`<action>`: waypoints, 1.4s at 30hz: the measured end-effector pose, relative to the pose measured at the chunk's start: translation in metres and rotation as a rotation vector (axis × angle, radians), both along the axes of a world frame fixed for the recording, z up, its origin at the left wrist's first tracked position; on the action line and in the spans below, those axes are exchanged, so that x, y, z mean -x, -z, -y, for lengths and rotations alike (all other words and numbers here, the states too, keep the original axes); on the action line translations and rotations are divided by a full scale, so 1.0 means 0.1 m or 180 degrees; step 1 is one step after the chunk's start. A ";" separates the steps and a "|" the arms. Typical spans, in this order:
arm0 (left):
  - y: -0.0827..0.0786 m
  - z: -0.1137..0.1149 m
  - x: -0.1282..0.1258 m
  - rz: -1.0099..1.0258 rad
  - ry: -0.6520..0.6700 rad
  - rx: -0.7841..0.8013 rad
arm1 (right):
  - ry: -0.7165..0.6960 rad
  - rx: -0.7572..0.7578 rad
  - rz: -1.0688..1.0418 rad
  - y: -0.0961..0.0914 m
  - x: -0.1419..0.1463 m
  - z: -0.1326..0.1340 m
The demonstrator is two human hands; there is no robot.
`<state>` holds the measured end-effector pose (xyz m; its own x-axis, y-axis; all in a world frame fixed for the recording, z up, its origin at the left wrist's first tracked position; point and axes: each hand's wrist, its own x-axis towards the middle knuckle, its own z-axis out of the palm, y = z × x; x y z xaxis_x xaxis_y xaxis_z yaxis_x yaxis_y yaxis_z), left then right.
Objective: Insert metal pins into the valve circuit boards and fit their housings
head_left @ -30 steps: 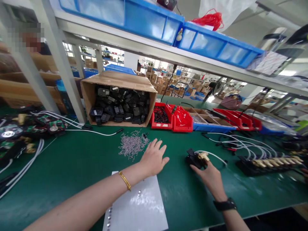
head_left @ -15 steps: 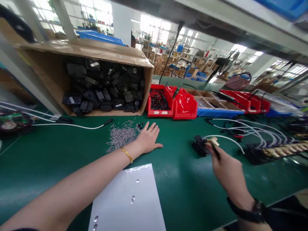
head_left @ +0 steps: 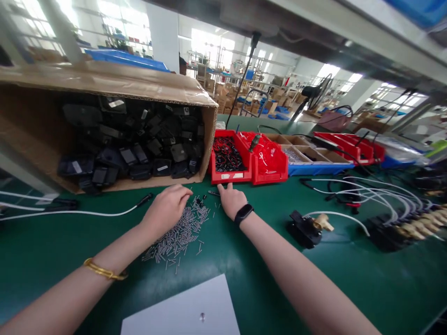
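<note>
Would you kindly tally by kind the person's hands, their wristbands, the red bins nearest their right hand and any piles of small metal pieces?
Left hand and right hand: 2
Gold band and black band: 2
Red bins: 2
Metal pile: 1
Total: 7

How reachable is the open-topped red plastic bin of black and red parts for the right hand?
Yes, most likely: the right hand is just in front of the bin, and only the bin's low front wall visibly stands between.

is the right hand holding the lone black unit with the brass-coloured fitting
No, the right hand is near the red bins, and the black unit sits apart on the table.
</note>
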<state>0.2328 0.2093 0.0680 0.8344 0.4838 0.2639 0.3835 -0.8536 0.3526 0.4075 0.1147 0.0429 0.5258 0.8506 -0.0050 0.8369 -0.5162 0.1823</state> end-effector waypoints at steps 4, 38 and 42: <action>0.10 0.01 -0.30 -0.0260 0.0352 -0.0029 | 0.0001 0.0044 0.0099 0.02 0.04 -0.12; -0.07 0.55 0.06 0.1990 -0.0895 0.5677 | -0.0549 -0.1708 -0.1848 -0.63 0.49 0.75; -0.09 0.88 0.11 0.2128 -0.1261 0.6446 | -0.1210 -0.1815 -0.2849 -0.71 1.01 0.88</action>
